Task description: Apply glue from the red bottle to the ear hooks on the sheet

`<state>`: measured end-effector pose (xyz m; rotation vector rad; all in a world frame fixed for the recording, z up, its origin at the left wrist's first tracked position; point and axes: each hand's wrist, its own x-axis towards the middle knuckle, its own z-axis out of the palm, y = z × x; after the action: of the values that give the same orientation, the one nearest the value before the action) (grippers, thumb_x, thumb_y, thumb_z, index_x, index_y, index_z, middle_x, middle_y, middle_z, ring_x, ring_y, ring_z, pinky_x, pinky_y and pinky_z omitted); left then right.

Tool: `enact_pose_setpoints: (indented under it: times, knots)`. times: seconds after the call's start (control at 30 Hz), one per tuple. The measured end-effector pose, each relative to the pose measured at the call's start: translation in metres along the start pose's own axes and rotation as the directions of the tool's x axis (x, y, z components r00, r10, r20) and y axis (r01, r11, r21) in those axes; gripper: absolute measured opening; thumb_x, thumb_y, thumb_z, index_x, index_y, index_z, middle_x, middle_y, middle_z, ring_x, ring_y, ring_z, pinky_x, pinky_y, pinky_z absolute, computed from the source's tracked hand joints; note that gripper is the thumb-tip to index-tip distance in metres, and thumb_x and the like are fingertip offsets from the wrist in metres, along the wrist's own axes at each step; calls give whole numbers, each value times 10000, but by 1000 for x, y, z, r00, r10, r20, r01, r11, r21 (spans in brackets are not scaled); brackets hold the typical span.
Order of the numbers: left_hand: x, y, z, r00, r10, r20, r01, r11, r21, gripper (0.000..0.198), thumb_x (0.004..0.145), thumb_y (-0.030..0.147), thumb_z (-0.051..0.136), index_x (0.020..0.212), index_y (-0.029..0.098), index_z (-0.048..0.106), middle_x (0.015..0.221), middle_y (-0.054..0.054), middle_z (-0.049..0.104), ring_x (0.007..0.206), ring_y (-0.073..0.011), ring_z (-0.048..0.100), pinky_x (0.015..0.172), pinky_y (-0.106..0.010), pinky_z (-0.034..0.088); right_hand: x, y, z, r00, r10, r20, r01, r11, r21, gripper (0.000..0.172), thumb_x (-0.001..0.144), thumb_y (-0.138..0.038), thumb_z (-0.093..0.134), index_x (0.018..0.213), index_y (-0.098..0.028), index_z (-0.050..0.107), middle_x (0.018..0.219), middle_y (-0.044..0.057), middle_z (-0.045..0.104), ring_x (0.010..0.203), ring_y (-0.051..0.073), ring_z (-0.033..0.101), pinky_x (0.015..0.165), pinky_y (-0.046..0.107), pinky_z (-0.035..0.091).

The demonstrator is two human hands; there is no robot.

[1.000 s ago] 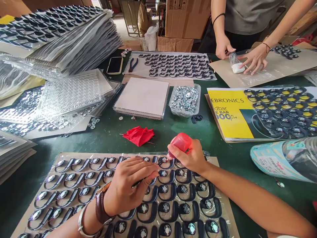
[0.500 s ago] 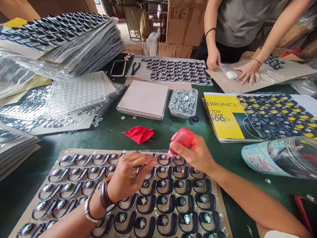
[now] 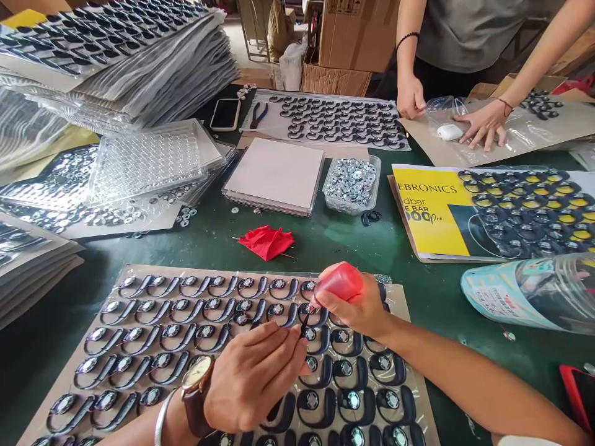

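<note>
A tall stack of plastic sheets (image 3: 116, 56) sits far left on the green table (image 3: 209, 244). Nearer, a big sheet of black ear hooks (image 3: 153, 334) lies flat. The left hand (image 3: 253, 375) rests on it, its grip pinched tight on a thin black stick (image 3: 304, 322). Just right, the right hand (image 3: 357, 303) wraps its grip around a small red bottle (image 3: 338, 282), tip pointing down at a hook. A red cloth (image 3: 267, 240) lies behind. Far right, another person's hands (image 3: 483, 121) press on a clear bag.
</note>
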<state>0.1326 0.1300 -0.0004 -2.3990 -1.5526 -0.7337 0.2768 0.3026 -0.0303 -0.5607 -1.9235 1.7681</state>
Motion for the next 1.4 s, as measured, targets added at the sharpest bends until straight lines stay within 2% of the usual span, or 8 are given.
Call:
enact_pose_setpoints:
  times: [0.13,0.37,0.77,1.0,1.2,1.4]
  knots:
    - [-4,8,2,1000,21,16,-22,998,58,204,915,163,606,1052,36,688,1018,-137,739,936,-237,716,804,-348,591,2,-2,-1,1000,-20,-3,20,995,-102,219,830,-392,725,826,-187,647,657,29,708,546,144,624,545,246,511]
    - [-9,10,4,1000,3,17,-4,999,41,208,903,150,622,1066,40,687,1034,-135,736,952,-240,711,821,-353,581,1,0,-2,999,-11,-39,3,979,-202,239,858,-425,688,842,-189,650,657,17,708,554,142,624,574,246,518]
    - [-3,6,0,1000,-14,26,14,1000,10,187,920,137,592,1042,36,692,1010,-134,744,926,-244,724,799,-352,592,0,0,-3,994,20,-112,-31,994,-100,235,868,-417,682,837,-191,627,645,21,685,580,172,655,591,284,537]
    - [0,5,-3,1000,-11,24,11,1000,1,185,934,142,567,1031,46,691,1001,-119,750,909,-231,728,783,-343,597,1,2,-1,994,52,-99,-65,989,-132,251,871,-434,680,824,-194,626,627,17,678,578,168,650,591,280,535]
    - [5,-1,-4,994,-107,-4,105,982,-158,200,925,133,524,1033,63,678,957,-106,751,870,-209,727,772,-336,595,3,-5,-3,996,18,-84,-35,979,-200,273,904,-424,632,753,-197,619,621,15,688,561,157,637,617,280,530]
    - [11,-11,-9,982,-189,26,187,928,-321,245,863,61,519,1069,79,651,936,-110,746,801,-179,720,737,-302,587,2,-8,-6,998,11,-68,-25,978,-209,264,907,-400,625,738,-197,625,608,17,696,551,160,640,616,289,527]
